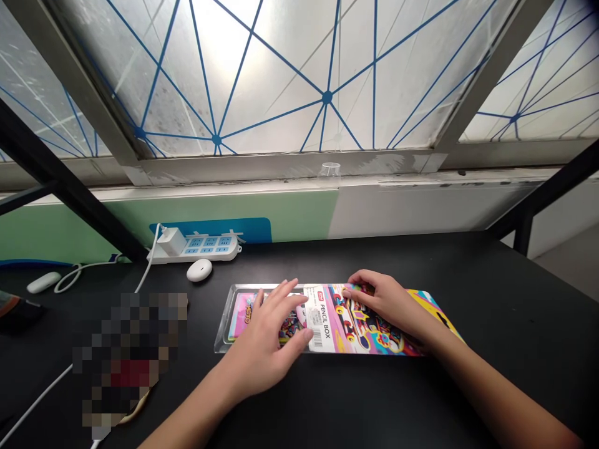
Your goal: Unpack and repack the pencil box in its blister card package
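Note:
A colourful pencil box in clear plastic packaging lies flat on the black table, with a white label reading "PENCIL BOX" across its middle. My left hand rests on the left half of the package, fingers stretched out flat and spread. My right hand lies over the right half, its fingertips curled against the far edge of the box near the label. The right end of the box shows yellow beyond my wrist.
A white power strip with a plugged-in charger sits at the table's back, a small white oval device in front of it. White cables trail left. A blurred-out object lies at front left. A window with blue lines is behind.

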Tool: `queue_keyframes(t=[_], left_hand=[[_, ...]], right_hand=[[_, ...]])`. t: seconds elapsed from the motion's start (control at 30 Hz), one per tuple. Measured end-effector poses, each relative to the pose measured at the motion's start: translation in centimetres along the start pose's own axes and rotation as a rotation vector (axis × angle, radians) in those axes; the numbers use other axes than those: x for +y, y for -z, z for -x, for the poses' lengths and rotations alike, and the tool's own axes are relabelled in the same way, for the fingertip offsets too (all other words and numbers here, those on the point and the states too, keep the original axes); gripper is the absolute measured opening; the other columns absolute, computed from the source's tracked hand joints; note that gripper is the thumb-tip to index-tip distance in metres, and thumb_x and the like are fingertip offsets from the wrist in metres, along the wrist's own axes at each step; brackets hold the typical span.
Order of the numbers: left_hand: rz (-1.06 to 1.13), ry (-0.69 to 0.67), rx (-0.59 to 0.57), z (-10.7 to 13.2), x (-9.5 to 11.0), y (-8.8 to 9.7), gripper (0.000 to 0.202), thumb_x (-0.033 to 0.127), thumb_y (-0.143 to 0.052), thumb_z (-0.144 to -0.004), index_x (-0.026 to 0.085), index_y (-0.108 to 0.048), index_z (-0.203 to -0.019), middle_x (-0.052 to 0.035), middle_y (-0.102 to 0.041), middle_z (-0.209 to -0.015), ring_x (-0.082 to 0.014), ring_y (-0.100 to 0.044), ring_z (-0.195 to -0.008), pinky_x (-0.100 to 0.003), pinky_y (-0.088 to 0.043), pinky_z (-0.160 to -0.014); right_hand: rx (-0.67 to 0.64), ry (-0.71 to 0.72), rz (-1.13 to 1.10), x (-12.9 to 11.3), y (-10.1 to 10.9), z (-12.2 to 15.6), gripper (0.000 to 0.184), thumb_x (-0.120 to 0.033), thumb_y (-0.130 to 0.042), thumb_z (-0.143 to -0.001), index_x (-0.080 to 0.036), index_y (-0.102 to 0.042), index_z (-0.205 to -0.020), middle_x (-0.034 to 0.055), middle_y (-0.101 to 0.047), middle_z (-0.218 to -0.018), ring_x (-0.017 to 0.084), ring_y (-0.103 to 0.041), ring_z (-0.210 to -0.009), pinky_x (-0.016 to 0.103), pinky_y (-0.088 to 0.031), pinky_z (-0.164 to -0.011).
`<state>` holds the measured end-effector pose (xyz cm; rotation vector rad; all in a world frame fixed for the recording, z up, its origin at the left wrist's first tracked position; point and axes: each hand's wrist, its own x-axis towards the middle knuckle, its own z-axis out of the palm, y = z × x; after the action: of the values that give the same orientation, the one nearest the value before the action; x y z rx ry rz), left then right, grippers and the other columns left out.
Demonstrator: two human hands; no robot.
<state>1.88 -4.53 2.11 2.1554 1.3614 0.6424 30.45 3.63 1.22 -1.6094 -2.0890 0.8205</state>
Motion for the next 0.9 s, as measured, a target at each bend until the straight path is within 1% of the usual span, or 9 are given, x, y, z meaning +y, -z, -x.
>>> queue_keyframes(t=[0.07,0.17,0.27,0.33,0.43,0.5,0.57,0.73,0.9], left_hand=[[0.134,0.010,0.060,0.1,0.3,0.3,0.038,0.047,-0.050,-0.098,0.034,-0.055,-0.134,-0.0031,-0.039,-0.159,-0.0295,-0.035,-0.146,-0.053,-0.026,-0.120],[0.258,0.054,0.277,-0.2,-0.9,1.5,0.029,0.045,-0.052,-0.098,0.030,-0.063,-0.121,-0.0047,-0.047,-0.153,-0.0287,-0.045,-0.139,-0.045,-0.038,-0.114],[0.278,0.132,0.489,-0.8,-3.2,3.2,0.027,0.045,-0.052,-0.097,0.027,-0.066,-0.112,-0.0048,-0.054,-0.145,-0.0286,-0.047,-0.136,-0.045,-0.035,-0.115],[0.326,0.176,0.574,-1.2,-4.6,4.0,0.030,0.047,-0.052,-0.096,0.025,-0.066,-0.111,-0.0057,-0.059,-0.139,-0.0286,-0.049,-0.135,-0.045,-0.034,-0.115],[0.565,0.263,0.619,-1.7,-6.0,4.1,0.036,0.051,-0.051,-0.095,0.023,-0.065,-0.112,-0.0085,-0.063,-0.134,-0.0294,-0.052,-0.131,-0.046,-0.040,-0.109],[0.761,0.302,0.624,-2.0,-6.3,3.5,0.038,0.053,-0.050,-0.095,0.022,-0.064,-0.111,-0.0102,-0.062,-0.134,-0.0296,-0.053,-0.130,-0.046,-0.044,-0.104],[0.899,0.297,0.635,-2.1,-6.2,2.7,0.036,0.052,-0.049,-0.096,0.021,-0.063,-0.108,-0.0108,-0.063,-0.133,-0.0286,-0.054,-0.130,-0.045,-0.046,-0.102],[0.976,0.217,0.682,-2.2,-5.5,1.5,0.034,0.049,-0.044,-0.098,0.022,-0.062,-0.106,-0.0090,-0.067,-0.127,-0.0242,-0.057,-0.128,-0.042,-0.044,-0.105],[1.024,0.205,0.720,-2.2,-5.3,1.4,0.034,0.049,-0.042,-0.099,0.021,-0.062,-0.102,-0.0089,-0.070,-0.122,-0.0223,-0.059,-0.125,-0.041,-0.040,-0.108]], right_hand=[[-0.001,0.015,-0.002,0.0,0.0,0.0,0.039,-0.060,-0.059,-0.086,-0.023,-0.067,-0.093,0.0023,-0.069,-0.082,0.020,-0.058,-0.072,0.030,-0.043,-0.061],[-0.014,0.020,0.010,-0.1,0.3,0.1,0.037,-0.059,-0.059,-0.087,-0.023,-0.067,-0.092,0.0020,-0.068,-0.081,0.019,-0.058,-0.071,0.030,-0.042,-0.060],[-0.022,0.011,0.028,0.3,1.0,0.0,0.038,-0.060,-0.060,-0.086,-0.023,-0.068,-0.093,0.0024,-0.069,-0.082,0.019,-0.058,-0.071,0.030,-0.043,-0.061],[-0.034,-0.005,0.040,1.0,1.6,0.0,0.040,-0.061,-0.061,-0.084,-0.024,-0.069,-0.095,0.0026,-0.069,-0.082,0.020,-0.058,-0.071,0.030,-0.043,-0.060],[-0.095,-0.004,0.029,2.3,2.6,-0.2,0.042,-0.061,-0.066,-0.080,-0.024,-0.069,-0.101,0.0038,-0.071,-0.091,0.022,-0.062,-0.079,0.032,-0.048,-0.067],[-0.148,0.018,0.017,2.8,3.1,-0.2,0.046,-0.059,-0.070,-0.076,-0.025,-0.068,-0.107,0.0053,-0.071,-0.105,0.026,-0.064,-0.092,0.035,-0.051,-0.079],[-0.171,0.047,0.025,3.0,3.5,-0.2,0.051,-0.057,-0.073,-0.074,-0.025,-0.066,-0.113,0.0068,-0.069,-0.116,0.029,-0.063,-0.103,0.039,-0.050,-0.090],[-0.137,0.079,0.094,2.3,3.0,-0.5,0.065,-0.059,-0.074,-0.073,-0.023,-0.061,-0.126,0.0104,-0.063,-0.127,0.031,-0.059,-0.115,0.041,-0.048,-0.098],[-0.190,0.152,0.166,-0.5,1.2,-1.6,0.066,-0.061,-0.070,-0.078,-0.024,-0.058,-0.130,0.0112,-0.058,-0.134,0.031,-0.058,-0.119,0.042,-0.047,-0.101]])
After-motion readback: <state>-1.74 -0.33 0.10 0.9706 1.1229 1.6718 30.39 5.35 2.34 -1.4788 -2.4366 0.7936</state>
